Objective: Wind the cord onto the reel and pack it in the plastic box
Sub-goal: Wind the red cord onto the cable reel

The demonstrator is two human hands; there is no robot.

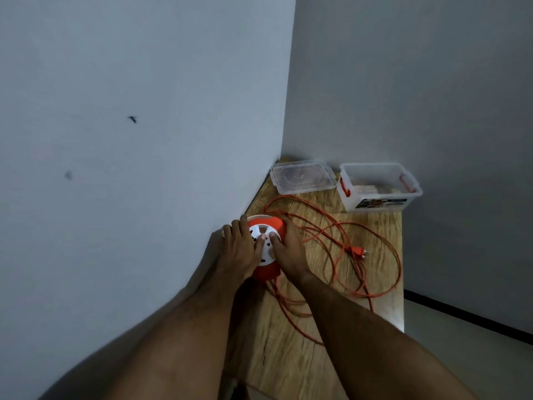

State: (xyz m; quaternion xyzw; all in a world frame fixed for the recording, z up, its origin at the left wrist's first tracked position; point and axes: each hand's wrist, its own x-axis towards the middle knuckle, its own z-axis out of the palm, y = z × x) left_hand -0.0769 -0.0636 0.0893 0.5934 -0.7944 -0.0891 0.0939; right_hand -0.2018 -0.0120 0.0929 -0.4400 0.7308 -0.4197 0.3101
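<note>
Both hands clasp the round orange-and-white plastic reel point(265, 246) on the wooden counter point(291, 356): left hand point(239, 252) and right hand point(290, 252) with fingers curled around its sides, thumbs on its white face, likely steadying it for winding. The thin orange cord point(354, 255) sprawls loose beyond. Farther back wait the clear plastic lid point(302, 176) and open clear plastic box point(379, 186).

Wooden table point(291, 359) with reel point(266, 243), loose cord point(360, 255), lid point(302, 177), plastic box point(377, 187).
</note>
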